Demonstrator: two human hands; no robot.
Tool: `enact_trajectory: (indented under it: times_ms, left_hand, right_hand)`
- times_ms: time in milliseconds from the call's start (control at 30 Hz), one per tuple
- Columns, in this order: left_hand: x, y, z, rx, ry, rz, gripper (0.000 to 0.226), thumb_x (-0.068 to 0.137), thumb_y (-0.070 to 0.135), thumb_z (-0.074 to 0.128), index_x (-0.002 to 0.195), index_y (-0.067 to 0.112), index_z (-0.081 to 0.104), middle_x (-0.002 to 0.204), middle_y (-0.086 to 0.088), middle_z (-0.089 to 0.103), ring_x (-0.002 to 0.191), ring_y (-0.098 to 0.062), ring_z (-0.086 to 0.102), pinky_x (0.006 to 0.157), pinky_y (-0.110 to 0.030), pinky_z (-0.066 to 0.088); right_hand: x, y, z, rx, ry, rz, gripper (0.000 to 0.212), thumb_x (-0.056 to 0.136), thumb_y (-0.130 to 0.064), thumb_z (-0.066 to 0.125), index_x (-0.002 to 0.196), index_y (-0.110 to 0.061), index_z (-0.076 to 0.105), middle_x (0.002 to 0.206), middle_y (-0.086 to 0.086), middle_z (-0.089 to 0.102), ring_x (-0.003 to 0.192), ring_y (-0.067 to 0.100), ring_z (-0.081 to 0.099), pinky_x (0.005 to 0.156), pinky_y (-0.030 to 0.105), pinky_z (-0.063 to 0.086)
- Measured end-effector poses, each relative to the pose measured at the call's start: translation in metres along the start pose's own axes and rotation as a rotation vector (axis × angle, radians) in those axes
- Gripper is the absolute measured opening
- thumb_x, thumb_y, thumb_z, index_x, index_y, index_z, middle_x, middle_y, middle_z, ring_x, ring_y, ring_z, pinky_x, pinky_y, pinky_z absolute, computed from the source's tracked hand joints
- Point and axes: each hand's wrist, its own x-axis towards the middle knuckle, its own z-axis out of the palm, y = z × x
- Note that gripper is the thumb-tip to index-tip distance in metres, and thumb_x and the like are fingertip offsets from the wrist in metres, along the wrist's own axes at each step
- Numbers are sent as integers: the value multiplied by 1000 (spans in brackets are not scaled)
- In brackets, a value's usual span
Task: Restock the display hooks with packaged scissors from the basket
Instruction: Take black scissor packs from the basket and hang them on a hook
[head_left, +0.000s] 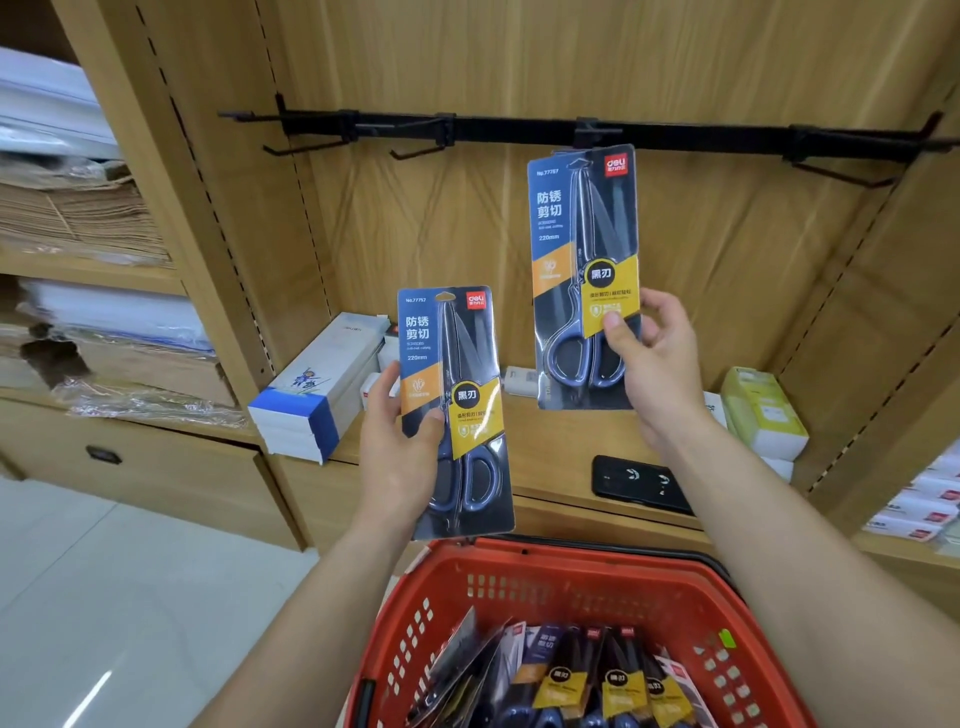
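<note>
- Left hand (400, 457): thumb and fingers curled round the lower half of 1 scissors pack (452, 410), held upright at centre frame, above the red basket (597, 564).
- Right hand (654, 364): thumb and fingers pinch the lower part of a 2nd pack (584, 275), right of centre. Its top meets the black rail (701, 137); seated on a hook or not, cannot tell.
- Basket, bottom centre: more packs (597, 680) lying jumbled inside.
- 2 hooks (306, 149) project from the rail, upper left.

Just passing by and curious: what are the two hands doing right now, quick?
Left hand: grips the lower scissors pack, above the red basket.
Right hand: pinches the upper scissors pack, its top at the black hook rail.
</note>
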Motion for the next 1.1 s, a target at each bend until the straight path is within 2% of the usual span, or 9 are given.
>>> enact_trajectory:
  times_ms: [167,333,500,633,733,833,967,1033,1100]
  left_hand:
    - [-1,1,1,-12,-6,3,60,101,3,61,151,32,43,131,3,69,117,-13,69,95,-47,60]
    - [1,6,2,-5,-12,-4,59,102,6,62,149,35,44,128,4,69,117,-15,69,93,-50,61]
    - [2,8,3,-3,-17,-13,59,102,7,62,151,35,43,129,3,69,116,-16,70,91,-48,62]
    - [2,10,6,26,-15,-6,60,102,9,63,151,35,42,129,5,68,115,-14,69,88,-42,63]
    - [1,12,9,37,-25,18,60,101,8,64,151,33,43,128,6,68,113,-10,70,88,-38,63]
    - [1,12,11,46,-44,15,57,101,10,64,149,34,44,122,13,70,113,-9,70,89,-39,63]
    - [-1,12,20,34,-61,13,56,100,7,65,137,44,45,118,10,71,111,-12,71,91,-41,61]
    - [-3,14,27,31,-64,20,53,98,10,67,134,44,48,126,3,69,114,-15,70,95,-47,60]
    - [-4,15,33,37,-69,50,55,93,19,70,137,44,49,132,-1,65,119,-16,68,98,-52,57]
  right_hand:
    - [-2,2,2,29,40,13,22,102,-12,63,113,-28,54,98,-12,79,97,4,74,96,32,55]
    - [1,2,7,23,96,15,23,102,-14,62,122,-21,53,91,-15,76,84,-4,72,73,15,53]
    - [11,6,12,-8,80,22,22,102,-16,64,119,-23,54,99,-11,77,89,-1,72,74,14,53]
    - [34,13,19,-165,127,33,26,100,-23,66,121,-26,53,116,-1,69,106,17,66,93,33,53]
    - [41,19,20,-301,115,135,49,99,-29,66,142,-18,44,127,0,60,110,19,62,87,30,48]
    - [27,19,16,-452,174,183,64,96,-34,70,149,-15,38,143,6,48,125,25,53,100,37,45]
    - [-23,11,19,-236,-141,225,34,99,-33,66,128,-20,56,115,-2,66,94,15,66,79,30,51]
    - [-45,11,23,-180,-357,254,25,99,-32,66,120,-20,60,106,-3,74,92,16,71,76,29,56]
    - [-56,15,25,-144,-392,235,26,98,-23,69,121,-21,58,101,-3,79,94,14,75,81,28,59]
